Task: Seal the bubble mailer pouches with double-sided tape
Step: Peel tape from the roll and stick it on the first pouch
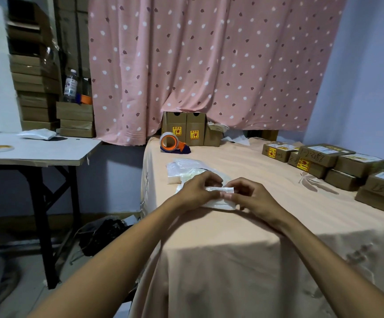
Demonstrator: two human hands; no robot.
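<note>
We pinch the folded top edge of one pouch (pixel 218 204) with our left hand (pixel 195 190) and right hand (pixel 248 196). It lies on the desk (pixel 243 228), near the left edge. Beyond lie a pile (pixel 186 168) of more pouches, too overlapped to count, and one tape dispenser (pixel 172 143). At right sit at least six boxes (pixel 356 164).

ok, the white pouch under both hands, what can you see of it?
The white bubble mailer pouch is small, flat, soft plastic by its look, lying on the peach tablecloth near the table's left edge. Its top flap looks folded over. The left hand and the right hand each pinch that folded edge, hiding both ends; only the middle strip and lower edge show. A pile of similar white pouches lies just behind; whether they touch is hidden.
</note>
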